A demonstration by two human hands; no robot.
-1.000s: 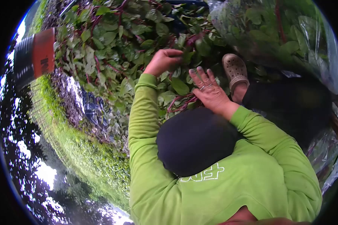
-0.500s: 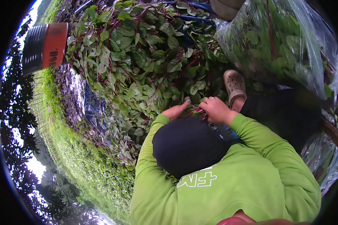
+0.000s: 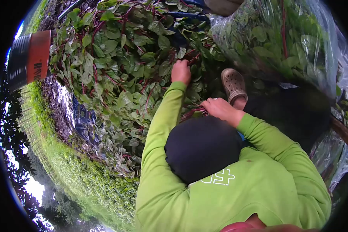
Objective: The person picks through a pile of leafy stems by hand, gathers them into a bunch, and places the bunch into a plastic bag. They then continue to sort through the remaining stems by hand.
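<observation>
A large heap of red-stemmed leafy greens (image 3: pixel 116 58), which look like Malabar spinach, spreads in front of me. My left hand (image 3: pixel 181 72) reaches into the heap with its fingers curled closed at a red stem; leaves partly hide the fingertips. Closer to my body, my right hand (image 3: pixel 222 109) is closed round a small bunch of red stems (image 3: pixel 195 112), just beyond my dark-covered knee (image 3: pixel 203 149). The lower part of that bunch is hidden behind the knee.
At the far left lies a black and orange container (image 3: pixel 38 56). Clear plastic bags (image 3: pixel 317 42) holding more greens stand at the right. My foot in a tan clog (image 3: pixel 234 83) rests beside the heap. Blue sheeting (image 3: pixel 83 120) shows at the heap's left edge.
My left hand has left the spot near my right hand and moved forward into the heap. My right hand stays near my knee with the stems. The view has shifted slightly.
</observation>
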